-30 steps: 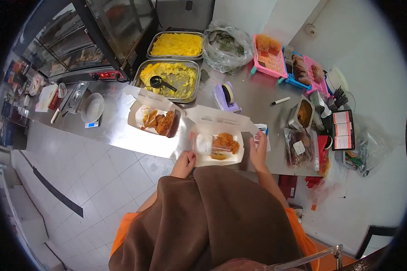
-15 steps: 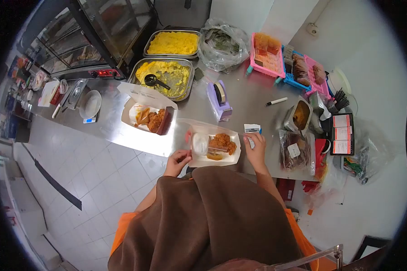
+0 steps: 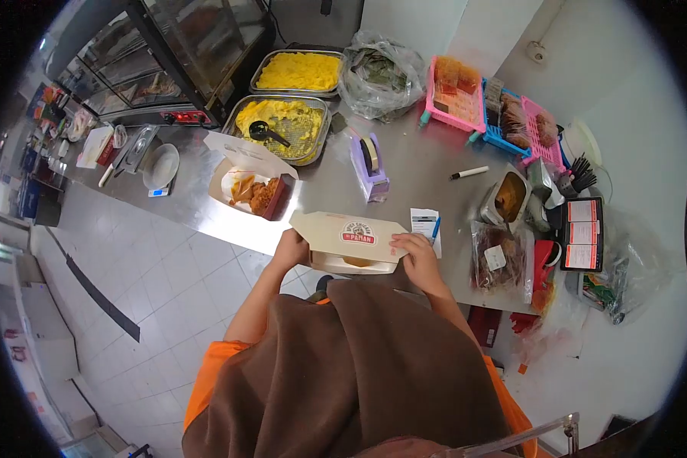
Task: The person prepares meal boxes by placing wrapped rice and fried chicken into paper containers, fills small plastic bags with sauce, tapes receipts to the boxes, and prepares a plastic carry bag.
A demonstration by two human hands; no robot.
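Observation:
A cardboard food box [image 3: 353, 238] with a red printed logo sits at the counter's front edge, its lid folded over nearly all the way; a strip of the inside shows along the front. My left hand [image 3: 291, 249] grips its left side, fingers closed. On the lid's right end, my right hand [image 3: 417, 256] has its fingers curled over the flap. To the left stands a second box [image 3: 225, 183], open, holding fried chicken [image 3: 262, 196] and something in a clear wrapper. A slip of paper with a blue pen [image 3: 426, 224] lies behind my right hand.
Trays of yellow rice [image 3: 298, 71] and a plastic bag of leaves [image 3: 382, 75] stand at the back. A purple tape dispenser [image 3: 370, 172], a marker [image 3: 469, 173], a metal container [image 3: 507, 196] and pink and blue baskets [image 3: 455, 98] are on the counter. A glass display cabinet [image 3: 160, 65] stands left.
The front box's lid has swung down over the food, with both hands now on it. My left hand has moved from the front corner to the left side.

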